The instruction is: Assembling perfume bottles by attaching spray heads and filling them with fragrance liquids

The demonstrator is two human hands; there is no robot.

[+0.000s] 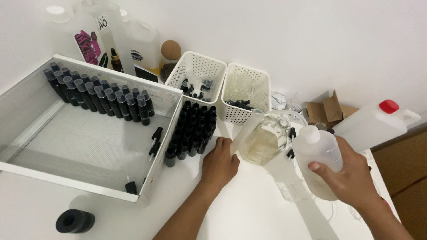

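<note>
Two hands over white desk (249, 213). Right hand (351, 175) wrapped around translucent plastic bottle (318, 153), fingers curled tight on its side, bottle held above desk at right of centre, tipped slightly toward the middle. Just left of bottle, clear glass vessel (264, 140) with pale yellowish liquid inside, a clear funnel-like piece (246, 131) leaning at its left edge. Left hand (219, 164) resting palm-down on desk, fingers loosely bent, tips touching or nearly touching the funnel-like piece; holding nothing clearly, grip not discernible. Left of that hand, block of small dark uncapped bottles (193, 129) standing in tight rows on desk against the side of large white tray (26, 133). Inside tray, along its far wall, two rows of dark spray bottles with clear caps (100, 95), upright; a few loose black spray pumps (155, 140) lying near tray's right wall. Behind the block, two white perforated baskets (200, 71) side by side, small black parts inside each. Far left rear: large white jugs (142, 42) against wall. Far right: white jug with red cap (376, 122) lying tilted, torn cardboard (329, 111) next to it. Near front left: black roll (74, 221) on desk, well apart from both hands.
</note>
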